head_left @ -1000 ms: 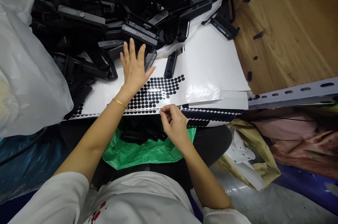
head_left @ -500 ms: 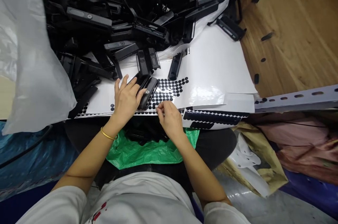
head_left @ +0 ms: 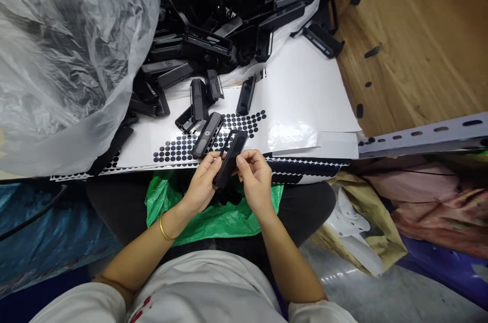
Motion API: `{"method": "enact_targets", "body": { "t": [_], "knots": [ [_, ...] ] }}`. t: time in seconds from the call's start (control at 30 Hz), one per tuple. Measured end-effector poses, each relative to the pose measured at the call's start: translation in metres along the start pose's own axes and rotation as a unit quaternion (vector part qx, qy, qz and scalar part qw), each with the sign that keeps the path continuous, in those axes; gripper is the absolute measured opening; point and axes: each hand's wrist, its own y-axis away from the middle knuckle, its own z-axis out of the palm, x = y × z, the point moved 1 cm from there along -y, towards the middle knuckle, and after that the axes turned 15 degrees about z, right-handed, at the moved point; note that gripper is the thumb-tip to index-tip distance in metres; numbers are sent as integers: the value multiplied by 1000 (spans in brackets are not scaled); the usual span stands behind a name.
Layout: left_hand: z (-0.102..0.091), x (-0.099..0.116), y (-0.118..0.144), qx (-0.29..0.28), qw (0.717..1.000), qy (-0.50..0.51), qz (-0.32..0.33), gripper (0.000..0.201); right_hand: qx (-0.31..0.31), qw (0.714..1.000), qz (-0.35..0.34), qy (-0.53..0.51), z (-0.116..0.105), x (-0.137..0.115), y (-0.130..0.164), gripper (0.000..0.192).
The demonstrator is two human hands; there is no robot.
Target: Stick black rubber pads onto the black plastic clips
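Over the lap, just short of the near edge of the sticker sheet (head_left: 305, 104), both hands meet around one black plastic strip (head_left: 229, 158). Both forearms come up from the bottom of the view and converge, the left one wearing a thin gold bangle (head_left: 164, 228) at the wrist. The left hand (head_left: 202, 186) is turned palm toward the right, its fingers curled and clamped on the strip's lower half, thumb on the near side. The right hand (head_left: 254, 176) faces it, thumb and forefinger pinched together against the strip's right edge near its middle; whether they hold something small there is too fine to tell. The strip stands tilted, its lower end between the left fingers and its upper end rising past both sets of fingertips, over the rows of black dots (head_left: 213, 135) printed on the sheet. Just beyond the left fingertips a second strip (head_left: 208, 134) lies flat on the dots. Beneath both hands spreads a green bag (head_left: 179, 211), and farther beyond the fingers lies a heap of black parts (head_left: 213, 13).
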Motion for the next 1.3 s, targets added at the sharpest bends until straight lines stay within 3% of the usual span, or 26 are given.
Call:
{"method": "enact_targets", "body": {
  "t": [0.43, 0.57, 0.73, 0.83, 0.9, 1.03, 1.13, 1.2, 1.3],
  "knots": [
    [2, -4, 7, 44, 998, -28, 32, 30, 43, 977, -104, 183, 3, -5, 1, 10],
    [-2, -2, 5, -51, 998, -46, -3, 36, 97, 953, -130, 255, -11, 0, 0, 5],
    [-8, -13, -3, -200, 969, -120, -77, 36, 182, 934, -136, 277, -82, 14, 10, 5],
    [1, -33, -10, -260, 951, -136, -101, 38, 136, 906, -169, 362, -113, 26, 16, 3],
    [13, -44, -13, -285, 946, -97, -121, 44, 120, 891, -193, 394, -119, 36, 16, 6],
    [33, -52, -18, -262, 946, -6, -190, 48, 158, 885, -219, 378, -111, 46, 12, 4],
    [35, -50, -19, -224, 949, 16, -222, 50, 154, 898, -230, 343, -109, 40, 14, 7],
    [29, -46, -18, -203, 954, 15, -220, 52, 106, 914, -214, 329, -114, 30, 20, 10],
    [14, -33, -14, -196, 963, -19, -183, 50, -59, 934, -122, 332, -121, 12, 31, 11]
  ]
}}
